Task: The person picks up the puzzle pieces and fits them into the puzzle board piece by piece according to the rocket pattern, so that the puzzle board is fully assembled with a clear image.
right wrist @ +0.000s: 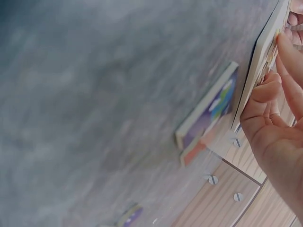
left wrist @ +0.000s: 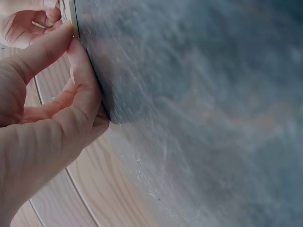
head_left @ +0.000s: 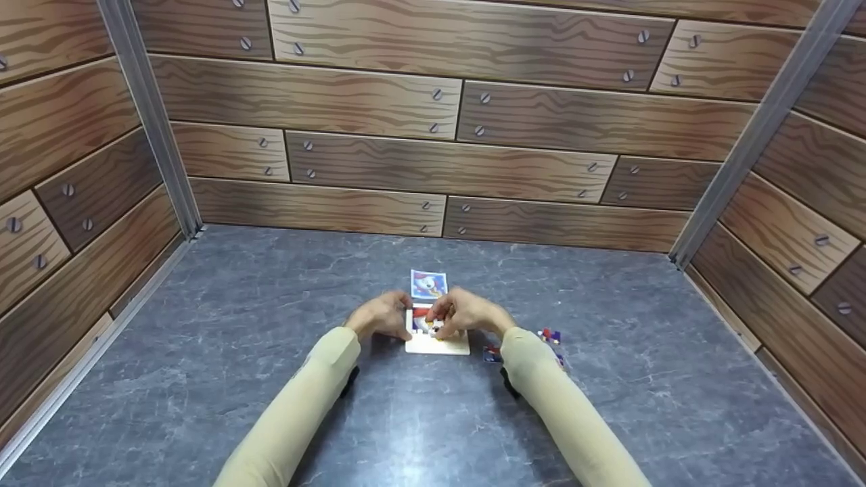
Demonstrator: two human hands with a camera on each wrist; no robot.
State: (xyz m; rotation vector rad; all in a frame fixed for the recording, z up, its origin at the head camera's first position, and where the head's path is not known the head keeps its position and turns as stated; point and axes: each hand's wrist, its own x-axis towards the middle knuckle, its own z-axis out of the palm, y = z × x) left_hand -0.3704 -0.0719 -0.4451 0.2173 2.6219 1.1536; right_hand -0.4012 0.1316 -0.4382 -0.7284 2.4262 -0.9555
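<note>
A pale puzzle board lies on the table, with coloured puzzle pieces in its upper part and a bare strip along its near side. My left hand holds the board's left edge; in the left wrist view, thumb and index finger meet at that edge. Over the board, my right hand pinches a small puzzle piece against the picture, and its fingers hide most of that piece. The right wrist view shows the right hand with fingers touching the board's face.
Just behind the board lies a square picture card with a white cartoon figure. Loose puzzle pieces lie to the right, partly hidden by the right forearm; one piece shows close to the board. Wood-patterned walls enclose the grey table.
</note>
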